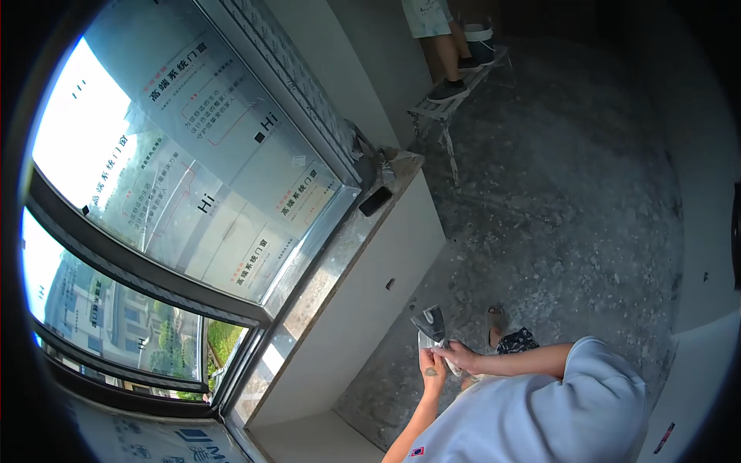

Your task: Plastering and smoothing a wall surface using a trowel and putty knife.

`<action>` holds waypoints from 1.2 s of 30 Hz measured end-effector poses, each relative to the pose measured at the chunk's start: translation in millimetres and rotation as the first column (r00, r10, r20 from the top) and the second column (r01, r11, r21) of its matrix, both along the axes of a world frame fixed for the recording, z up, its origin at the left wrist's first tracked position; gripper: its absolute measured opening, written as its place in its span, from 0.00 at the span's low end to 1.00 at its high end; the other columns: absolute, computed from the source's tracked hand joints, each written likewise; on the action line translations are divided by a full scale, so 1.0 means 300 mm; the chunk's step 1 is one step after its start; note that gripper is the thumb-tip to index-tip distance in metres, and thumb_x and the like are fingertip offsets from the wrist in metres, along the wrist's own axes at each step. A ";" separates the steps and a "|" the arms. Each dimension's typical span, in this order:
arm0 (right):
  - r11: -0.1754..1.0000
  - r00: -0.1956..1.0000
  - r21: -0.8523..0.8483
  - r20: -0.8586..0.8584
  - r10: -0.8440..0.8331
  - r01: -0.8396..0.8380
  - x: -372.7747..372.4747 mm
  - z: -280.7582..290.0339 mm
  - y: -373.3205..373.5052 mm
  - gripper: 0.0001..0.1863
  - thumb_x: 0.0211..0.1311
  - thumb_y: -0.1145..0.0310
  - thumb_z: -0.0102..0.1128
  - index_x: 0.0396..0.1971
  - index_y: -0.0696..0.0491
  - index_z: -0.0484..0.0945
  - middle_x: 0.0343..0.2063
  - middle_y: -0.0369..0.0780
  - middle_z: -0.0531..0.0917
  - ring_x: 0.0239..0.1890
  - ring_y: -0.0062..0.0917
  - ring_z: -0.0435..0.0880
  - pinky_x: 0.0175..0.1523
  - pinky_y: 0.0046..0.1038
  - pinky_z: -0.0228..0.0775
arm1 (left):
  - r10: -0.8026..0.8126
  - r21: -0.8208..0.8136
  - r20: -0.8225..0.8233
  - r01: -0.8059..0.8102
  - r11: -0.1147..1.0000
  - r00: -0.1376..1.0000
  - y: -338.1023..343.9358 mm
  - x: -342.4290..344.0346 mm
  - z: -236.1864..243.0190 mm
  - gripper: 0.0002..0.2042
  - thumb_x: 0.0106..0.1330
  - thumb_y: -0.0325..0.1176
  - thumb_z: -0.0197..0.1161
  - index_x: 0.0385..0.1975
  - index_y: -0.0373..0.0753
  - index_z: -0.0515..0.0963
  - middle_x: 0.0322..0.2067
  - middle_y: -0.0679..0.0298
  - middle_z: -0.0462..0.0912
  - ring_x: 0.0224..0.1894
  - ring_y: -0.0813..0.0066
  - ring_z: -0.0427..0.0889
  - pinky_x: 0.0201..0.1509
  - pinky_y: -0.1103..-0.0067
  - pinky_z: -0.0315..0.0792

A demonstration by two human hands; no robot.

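Observation:
Low in the middle of the head view, my left hand (431, 366) is closed on a pale, flat piece (425, 342), too small to name exactly. My right hand (461, 355) grips a putty knife (429, 321) by its lower end, right beside the left hand. The knife's dark, wide blade points up and away from me, above the pale piece. Both hands are close together over the dusty concrete floor (525, 216), near the front of the boxed ledge.
A windowsill ledge (309, 305) with a black phone (375, 201) and small tools (386, 170) runs along the film-covered windows (208, 154) at left. At the back, another person's legs (449, 69) stand on a splattered bench (432, 108) beside a bucket (479, 48). A wall (706, 370) borders the right.

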State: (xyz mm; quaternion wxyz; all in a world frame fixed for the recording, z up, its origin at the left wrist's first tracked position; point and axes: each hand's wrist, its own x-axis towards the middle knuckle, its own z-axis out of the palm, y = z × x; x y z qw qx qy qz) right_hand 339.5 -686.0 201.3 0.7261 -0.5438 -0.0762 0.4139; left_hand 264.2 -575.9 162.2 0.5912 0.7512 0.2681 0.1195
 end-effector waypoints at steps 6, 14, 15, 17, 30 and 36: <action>0.911 0.935 -0.209 0.067 -0.349 0.355 0.090 0.011 -0.235 0.26 0.62 0.47 0.62 0.45 0.57 0.77 0.41 0.39 0.77 0.44 0.27 0.79 0.52 0.31 0.71 | -0.358 -0.263 0.048 0.357 0.896 0.933 -0.196 0.153 0.091 0.08 0.74 0.27 0.53 0.49 0.33 0.70 0.41 0.58 0.81 0.41 0.75 0.79 0.45 0.79 0.73; 0.636 0.685 -0.367 0.629 -0.368 0.679 0.354 -0.077 -0.657 0.28 0.62 0.49 0.63 0.47 0.61 0.74 0.47 0.48 0.69 0.52 0.41 0.71 0.59 0.37 0.63 | -0.616 -0.350 -0.008 0.575 0.739 0.787 -0.564 0.468 0.136 0.17 0.75 0.34 0.53 0.59 0.33 0.73 0.49 0.62 0.81 0.49 0.75 0.79 0.55 0.75 0.74; 0.625 0.658 -0.368 0.678 -0.327 0.689 0.403 -0.075 -0.736 0.27 0.64 0.51 0.62 0.46 0.62 0.73 0.47 0.48 0.68 0.52 0.41 0.71 0.58 0.36 0.63 | -0.655 -0.380 -0.018 0.601 0.703 0.755 -0.636 0.519 0.154 0.18 0.75 0.34 0.54 0.60 0.33 0.73 0.51 0.62 0.80 0.51 0.74 0.79 0.59 0.73 0.74; 0.590 0.586 -0.298 0.713 -0.386 0.751 0.498 -0.064 -0.878 0.27 0.63 0.49 0.61 0.41 0.63 0.77 0.48 0.50 0.69 0.52 0.42 0.72 0.57 0.38 0.65 | -0.687 -0.433 0.090 0.649 0.625 0.721 -0.772 0.621 0.196 0.19 0.73 0.32 0.56 0.62 0.33 0.71 0.54 0.62 0.78 0.55 0.73 0.77 0.61 0.72 0.72; 0.659 0.619 -0.370 0.763 -0.187 0.655 1.040 -0.039 -1.335 0.17 0.65 0.57 0.62 0.37 0.58 0.80 0.40 0.48 0.78 0.50 0.42 0.75 0.55 0.38 0.67 | -0.482 -0.715 0.187 0.454 0.531 0.856 -1.044 1.176 0.277 0.15 0.66 0.33 0.58 0.51 0.40 0.70 0.34 0.65 0.77 0.32 0.76 0.76 0.38 0.80 0.71; 0.582 0.623 -0.440 0.767 -0.153 0.684 1.431 -0.019 -1.570 0.13 0.60 0.71 0.64 0.45 0.54 0.79 0.43 0.44 0.80 0.50 0.38 0.79 0.56 0.33 0.69 | -0.430 -0.611 0.052 0.369 0.700 0.902 -0.899 1.602 0.314 0.13 0.76 0.46 0.52 0.40 0.42 0.69 0.29 0.67 0.77 0.25 0.80 0.75 0.27 0.81 0.68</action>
